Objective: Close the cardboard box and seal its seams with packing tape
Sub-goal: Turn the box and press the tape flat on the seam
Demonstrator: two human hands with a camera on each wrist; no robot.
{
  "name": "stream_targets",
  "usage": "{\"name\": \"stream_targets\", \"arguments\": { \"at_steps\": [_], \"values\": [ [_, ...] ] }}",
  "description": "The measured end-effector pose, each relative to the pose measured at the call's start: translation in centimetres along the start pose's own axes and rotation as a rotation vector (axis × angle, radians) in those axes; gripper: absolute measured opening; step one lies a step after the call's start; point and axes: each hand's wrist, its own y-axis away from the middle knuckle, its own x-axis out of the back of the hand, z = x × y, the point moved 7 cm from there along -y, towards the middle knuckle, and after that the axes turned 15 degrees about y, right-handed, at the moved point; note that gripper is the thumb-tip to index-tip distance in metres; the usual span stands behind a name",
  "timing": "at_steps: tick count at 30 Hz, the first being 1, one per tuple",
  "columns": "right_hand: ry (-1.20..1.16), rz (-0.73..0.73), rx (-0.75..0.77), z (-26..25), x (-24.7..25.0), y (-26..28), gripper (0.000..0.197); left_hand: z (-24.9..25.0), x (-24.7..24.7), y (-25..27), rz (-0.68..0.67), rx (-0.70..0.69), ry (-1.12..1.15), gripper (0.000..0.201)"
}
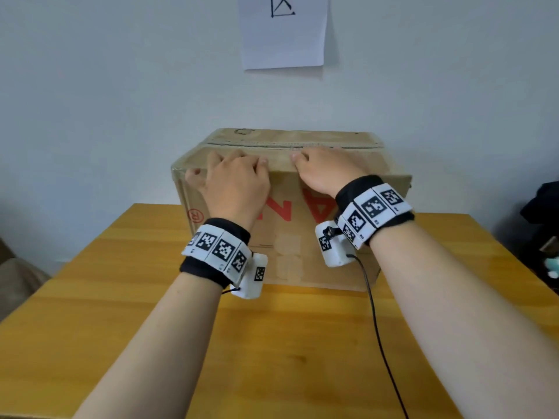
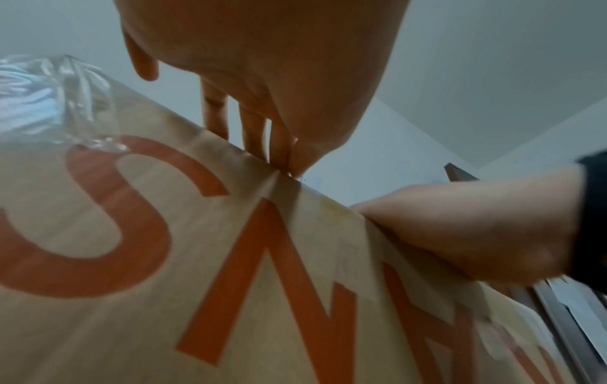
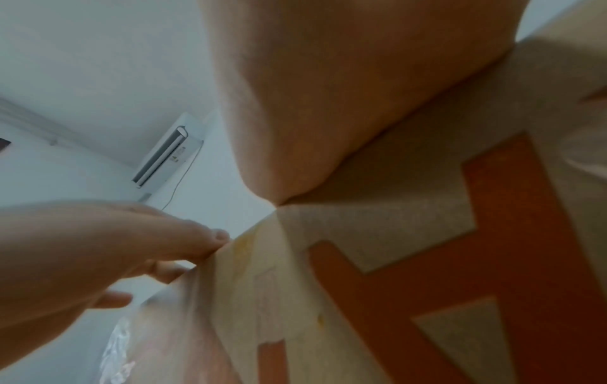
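A brown cardboard box [image 1: 302, 258] with red letters stands on the wooden table, its top flaps down and the middle seam [image 1: 287, 145] showing as a dark line. My left hand [image 1: 236, 176] lies on the near top flap at the left, fingers over the front edge onto the top and thumb out to the left. My right hand [image 1: 326, 170] rests flat on the same flap to the right. Crinkled clear tape [image 2: 49, 104] sticks to the box's left corner. In the wrist views the left hand [image 2: 262, 65] and right hand [image 3: 328, 91] press the box's edge. No tape roll shows.
The box sits at the far end of the yellow wooden table [image 1: 272, 358], close to a pale wall with a paper sheet [image 1: 282, 31]. A black cable [image 1: 378, 328] trails from my right wrist. Dark objects [image 1: 544, 213] stand off the table's right side.
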Motion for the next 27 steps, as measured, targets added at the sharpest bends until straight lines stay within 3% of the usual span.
{"name": "stream_targets", "arguments": {
  "at_steps": [2,4,7,9,11,19,22,27],
  "values": [
    [-0.026,0.037,0.072,-1.0,0.2,0.2,0.045,-1.0,0.8,-0.9,0.006,-0.011,0.097,0.039],
    [-0.009,0.067,0.123,-1.4,0.2,0.7,0.044,-2.6,1.7,-1.6,0.029,0.077,0.114,0.03],
    [0.071,0.039,0.143,-1.7,-0.3,1.7,0.049,-6.6,3.5,-2.2,0.088,0.366,0.137,0.049],
    [0.145,0.025,0.134,-1.8,-0.6,2.1,0.055,-8.7,3.4,-2.4,0.058,0.464,0.281,0.06],
    [0.113,0.031,0.141,-2.4,-0.8,2.5,0.057,-9.3,3.3,-2.3,0.025,0.447,0.347,0.057],
    [-0.143,0.029,0.255,-5.0,-0.6,3.1,0.042,-7.2,4.6,0.8,0.169,0.26,0.263,0.04],
    [-0.193,0.003,0.294,-5.7,-0.5,3.4,0.041,-5.7,4.6,2.2,0.136,0.202,0.25,0.045],
    [-0.18,0.033,0.379,-7.0,-0.5,4.4,0.048,-5.0,2.8,3.4,0.038,0.175,0.491,0.043]
  ]
}}
